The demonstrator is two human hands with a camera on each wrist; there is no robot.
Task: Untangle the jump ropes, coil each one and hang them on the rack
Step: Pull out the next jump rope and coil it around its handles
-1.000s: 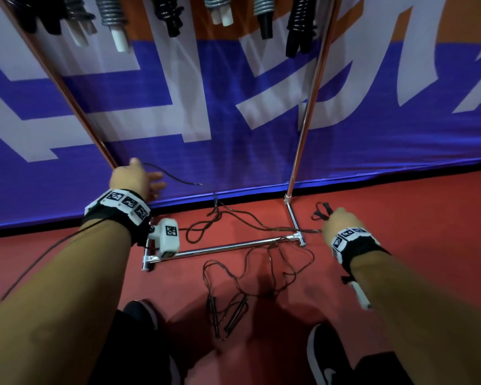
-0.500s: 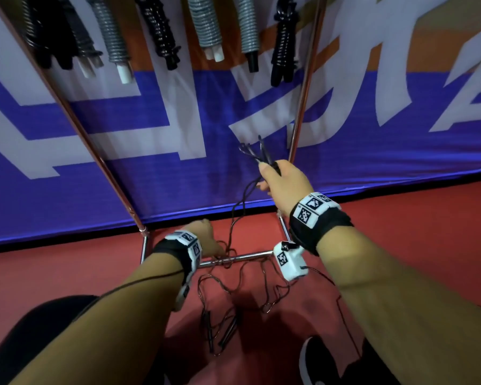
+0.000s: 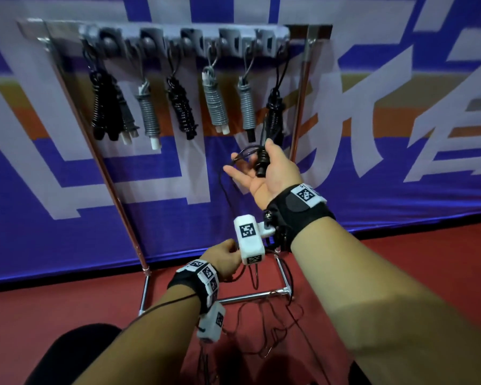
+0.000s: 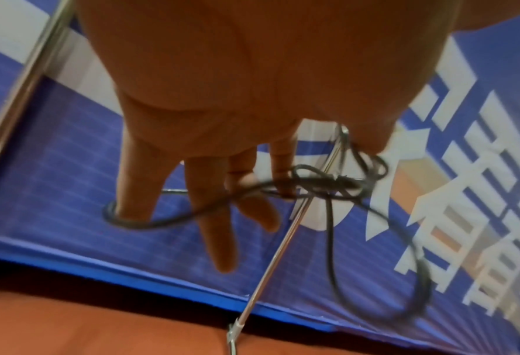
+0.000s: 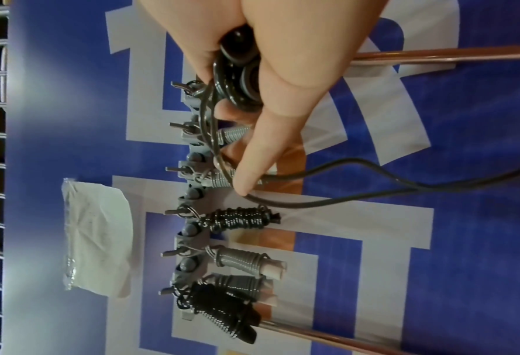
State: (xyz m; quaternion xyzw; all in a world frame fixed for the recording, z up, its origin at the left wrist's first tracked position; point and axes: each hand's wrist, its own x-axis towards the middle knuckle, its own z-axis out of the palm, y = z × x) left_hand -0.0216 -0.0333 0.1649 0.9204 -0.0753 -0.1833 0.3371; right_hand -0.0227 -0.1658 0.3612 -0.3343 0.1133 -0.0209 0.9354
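The right hand [image 3: 264, 173] is raised in front of the rack [image 3: 161, 37], thumb clamping the two black handles [image 3: 262, 159] of a jump rope [image 5: 328, 194] against the palm while the fingers lie half-spread with cord looped over them. Lower down, the left hand [image 3: 224, 258] has its fingers hanging fairly straight, a loop of the same black cord draped round them; whether it pinches the cord I cannot tell. The rest of the rope trails to a tangle on the red floor [image 3: 400, 273] by the rack's base bar [image 3: 257, 295]. To coil well, I judge the left hand should feed the cord taut and let it slide, clearing each snag before it reaches the handles, while the right hand lays even, close turns. The hung coils [image 3: 215, 100] show the target shape. Watch that the trailing cord does not catch the base bar.
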